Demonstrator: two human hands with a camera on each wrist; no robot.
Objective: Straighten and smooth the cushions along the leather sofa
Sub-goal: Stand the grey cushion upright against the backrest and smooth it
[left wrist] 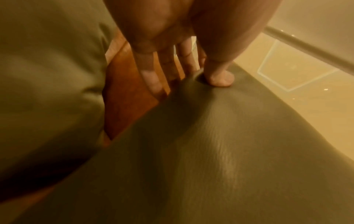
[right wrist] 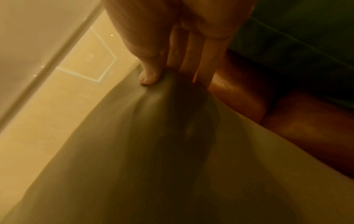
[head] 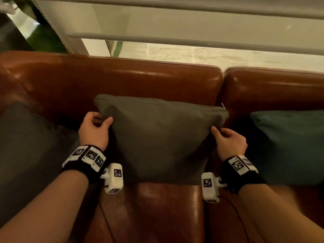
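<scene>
Warm, dim light; pale daylight comes through the window behind. Glare streaks the sofa leather. Deep shadow pools beside the cushions. Both wrist views are amber, soft and blurred; the head view bends at its edges.

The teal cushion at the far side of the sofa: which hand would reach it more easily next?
Probably the right hand. It pinches the grey-green fabric cushion on the edge nearest the teal fabric cushion. The left hand grips the opposite edge.
</scene>
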